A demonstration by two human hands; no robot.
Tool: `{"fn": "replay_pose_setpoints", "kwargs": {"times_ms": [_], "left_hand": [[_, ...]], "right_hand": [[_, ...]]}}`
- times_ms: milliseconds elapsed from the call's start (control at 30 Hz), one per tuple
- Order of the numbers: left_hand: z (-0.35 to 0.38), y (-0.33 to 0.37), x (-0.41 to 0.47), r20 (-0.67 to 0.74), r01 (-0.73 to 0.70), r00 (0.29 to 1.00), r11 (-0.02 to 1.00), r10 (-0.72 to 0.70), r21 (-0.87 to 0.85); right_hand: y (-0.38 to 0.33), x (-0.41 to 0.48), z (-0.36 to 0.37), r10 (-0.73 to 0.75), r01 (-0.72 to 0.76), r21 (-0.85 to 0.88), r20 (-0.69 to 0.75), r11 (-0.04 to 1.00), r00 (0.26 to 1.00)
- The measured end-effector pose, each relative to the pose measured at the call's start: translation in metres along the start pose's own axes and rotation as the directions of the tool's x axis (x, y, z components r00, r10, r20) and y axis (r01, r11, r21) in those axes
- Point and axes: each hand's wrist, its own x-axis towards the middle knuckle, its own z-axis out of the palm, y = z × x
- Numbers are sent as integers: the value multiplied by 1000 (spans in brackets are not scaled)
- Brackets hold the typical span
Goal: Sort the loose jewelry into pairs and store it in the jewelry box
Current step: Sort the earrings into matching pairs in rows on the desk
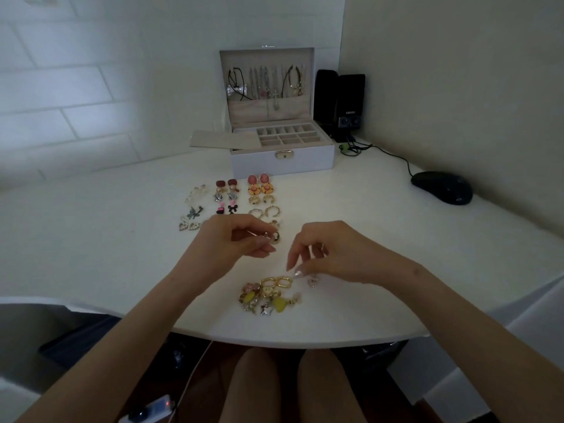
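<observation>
The left hand (235,239) pinches a small earring (273,237) between thumb and fingertips. The right hand (329,254) hangs curled above a pale earring (313,281); whether it grips anything, I cannot tell. The loose pile (268,296), blurred, lies by the desk's (396,239) front edge. Beyond it are the sorted pairs (241,196), and the open jewelry box (282,161) stands at the back edge.

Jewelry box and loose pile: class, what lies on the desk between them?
Head view: rows of paired earrings lie between the jewelry box and the pile; nearer the pile hover the left hand, pinching an earring, and the right hand.
</observation>
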Motion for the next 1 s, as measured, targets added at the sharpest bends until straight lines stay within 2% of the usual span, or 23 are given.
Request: {"fn": "replay_pose_setpoints", "kwargs": {"times_ms": [133, 300, 500, 700, 767, 867, 1000], "left_hand": [[-11, -6, -5, -44, 31, 999, 999, -31, -17], [-24, -15, -11, -110, 51, 993, 999, -50, 11], [-30, -24, -11, -181, 53, 983, 996, -39, 74], [-30, -27, -11, -135, 12, 991, 999, -7, 42], [-30, -29, -12, -118, 18, 993, 999, -14, 27], [-29, -30, -13, -111, 33, 993, 999, -30, 21], [-26, -29, -13, -112, 38, 993, 999, -33, 37]], "right_hand": [[-19, 13, 26, -137, 137, -7, 28, 991, 990], [-30, 25, 44, -159, 173, -115, 119, 978, 980], [-30, 26, 43, -111, 125, -148, 100, 981, 989], [-24, 27, 37, -111, 112, -48, 36, 993, 993], [-22, 25, 30, -111, 111, 1, 74, 994, 991], [-23, 21, 26, -115, 121, -24, 168, 992, 979], [-25, 23, 30, -117, 129, -59, 185, 990, 976]]}}
